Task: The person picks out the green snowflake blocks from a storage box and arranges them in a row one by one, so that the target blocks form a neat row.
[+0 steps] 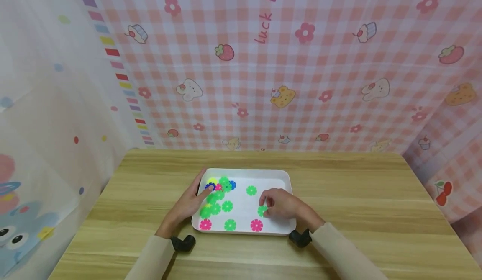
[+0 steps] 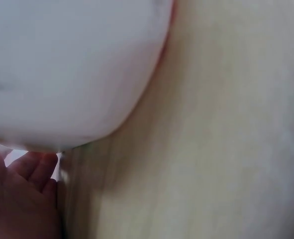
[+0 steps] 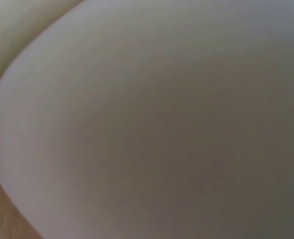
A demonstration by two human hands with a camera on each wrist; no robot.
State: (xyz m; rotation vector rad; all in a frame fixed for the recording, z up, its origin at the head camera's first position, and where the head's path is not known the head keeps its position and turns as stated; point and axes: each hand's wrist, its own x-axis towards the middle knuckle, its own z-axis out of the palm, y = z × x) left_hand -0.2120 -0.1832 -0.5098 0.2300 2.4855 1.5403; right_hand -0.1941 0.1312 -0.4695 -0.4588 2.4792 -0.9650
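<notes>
A shallow white tray (image 1: 241,175) holds several notched plastic snowflake discs. My left hand (image 1: 189,202) grips the tray's left side, fingers outside the wall and thumb over the rim beside a dark blue disc (image 1: 210,186). In the left wrist view, the left hand (image 2: 30,191) shows its fingers at the edge of the tray (image 2: 72,74). Over the tray's right part, my right hand (image 1: 280,204) has curled fingers and pinches a green disc (image 1: 262,211) near the tray floor. The right wrist view shows only a blurred pale surface of the tray (image 3: 137,124), without the hand.
Green discs (image 1: 215,208), mixed with yellow, pink and blue ones, crowd the tray's left end. Pink (image 1: 256,225) and green discs (image 1: 230,225) lie apart near the front wall. The tray stands on a wooden table (image 1: 357,196), with a checked cloth (image 1: 331,70) behind.
</notes>
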